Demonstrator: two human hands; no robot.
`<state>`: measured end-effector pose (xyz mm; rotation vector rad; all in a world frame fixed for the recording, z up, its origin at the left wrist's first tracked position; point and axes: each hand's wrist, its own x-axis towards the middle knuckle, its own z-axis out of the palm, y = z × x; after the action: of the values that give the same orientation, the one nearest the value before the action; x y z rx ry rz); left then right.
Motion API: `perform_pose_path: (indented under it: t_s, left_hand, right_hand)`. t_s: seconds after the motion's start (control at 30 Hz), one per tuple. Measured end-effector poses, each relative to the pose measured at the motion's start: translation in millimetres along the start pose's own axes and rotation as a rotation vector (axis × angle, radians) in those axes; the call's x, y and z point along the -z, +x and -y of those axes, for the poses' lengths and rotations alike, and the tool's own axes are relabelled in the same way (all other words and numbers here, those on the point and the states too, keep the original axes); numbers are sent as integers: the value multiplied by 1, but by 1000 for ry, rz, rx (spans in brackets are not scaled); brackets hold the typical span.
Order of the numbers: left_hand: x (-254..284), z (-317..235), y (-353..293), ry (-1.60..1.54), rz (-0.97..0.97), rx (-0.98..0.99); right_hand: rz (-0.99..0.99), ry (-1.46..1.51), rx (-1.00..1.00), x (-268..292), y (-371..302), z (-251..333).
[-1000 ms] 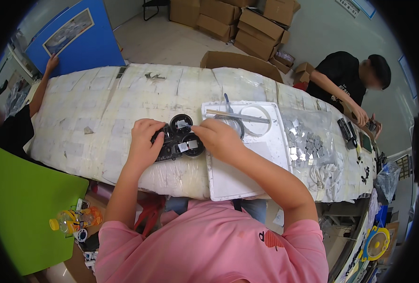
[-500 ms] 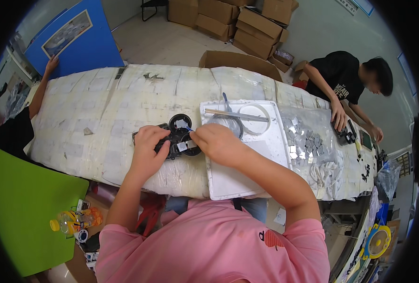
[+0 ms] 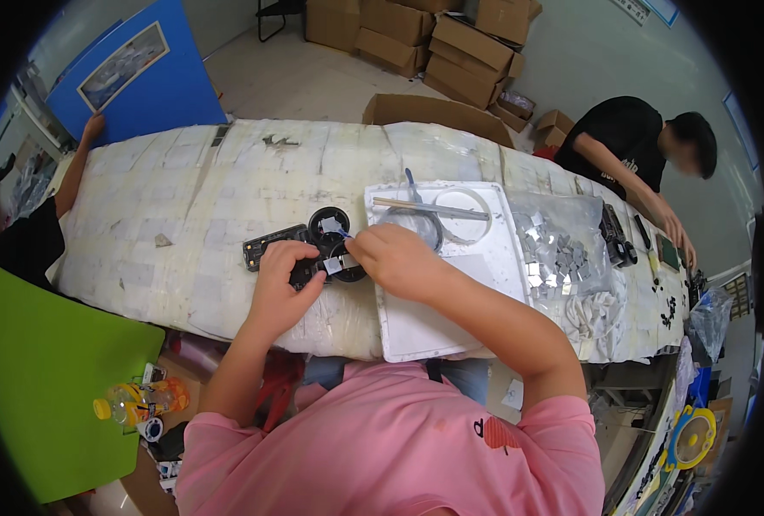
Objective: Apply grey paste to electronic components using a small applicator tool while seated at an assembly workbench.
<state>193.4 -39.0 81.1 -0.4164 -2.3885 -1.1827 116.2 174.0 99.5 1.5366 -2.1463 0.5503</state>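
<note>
A black electronic housing (image 3: 270,247) with two round black cups, like speaker cups, lies on the table in front of me. In the upper round cup (image 3: 329,225) there is a pale square piece, and another pale piece sits by the lower cup. My left hand (image 3: 286,279) grips the housing's middle, fingers bent over it and thumb near the lower cup. At the cups' right side, my right hand (image 3: 397,261) is closed in a pinch. Something thin and blue shows by its fingertips; what it holds is too small to name.
Right of the housing stands a white tray (image 3: 434,331) carrying a clear round dish (image 3: 416,225), a tape ring (image 3: 468,215) and thin sticks. Beyond lies a plastic bag with several small grey squares (image 3: 563,262). Co-workers are at the right and far left; cardboard boxes (image 3: 464,64) stand behind.
My left hand has shifted right along the housing, uncovering its left end. My right hand stays nearly still. The co-worker at right has moved a hand off a black part and reaches farther right.
</note>
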Motion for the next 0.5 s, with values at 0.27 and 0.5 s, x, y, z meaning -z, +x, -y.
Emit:
perform_pose_path:
  t_s: [0.27, 0.5]
  left_hand:
    - [-4, 2, -4, -24, -18, -3]
    - [-10, -6, 9, -75, -46, -19]
  right_hand:
    - [-58, 53, -80, 22, -15, 16]
    - [-184, 176, -270, 35, -17, 20]
